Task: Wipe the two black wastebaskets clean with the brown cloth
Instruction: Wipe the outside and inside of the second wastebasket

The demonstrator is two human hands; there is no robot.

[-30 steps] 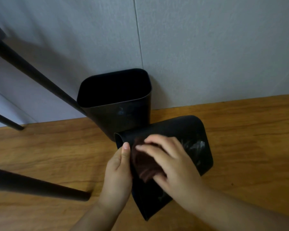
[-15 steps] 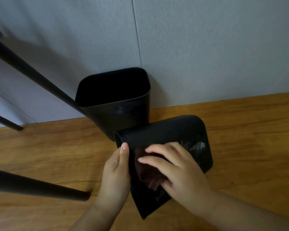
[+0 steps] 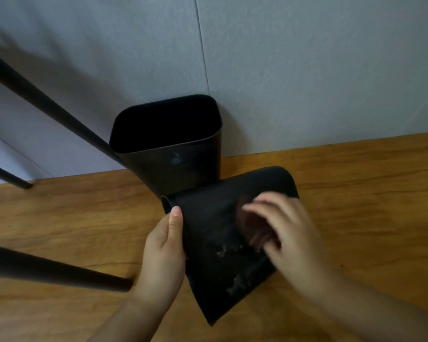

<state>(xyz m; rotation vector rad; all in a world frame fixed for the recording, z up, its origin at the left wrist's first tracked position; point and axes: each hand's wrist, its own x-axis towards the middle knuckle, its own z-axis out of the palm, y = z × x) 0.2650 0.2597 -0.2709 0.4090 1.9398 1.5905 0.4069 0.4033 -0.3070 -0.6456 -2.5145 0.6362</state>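
One black wastebasket (image 3: pixel 173 149) stands upright against the grey wall, its mouth open toward me. A second black wastebasket (image 3: pixel 215 233) lies tipped on its side on the wooden floor in front of it, with whitish smears on its upper face. My left hand (image 3: pixel 166 245) grips its left edge, thumb on top. My right hand (image 3: pixel 289 233) presses the brown cloth (image 3: pixel 251 223) against the tipped basket's upper side; the hand is motion-blurred and covers much of the cloth.
Black furniture legs (image 3: pixel 47 107) slant in from the left, one ending on the floor (image 3: pixel 356 193) near my left wrist. The grey wall (image 3: pixel 307 70) runs behind the baskets. Wooden floor stretches to the right.
My right hand has slid the brown cloth to the right and up across the tipped basket's face. My left hand keeps its grip on the left edge. The smears now show below the cloth.
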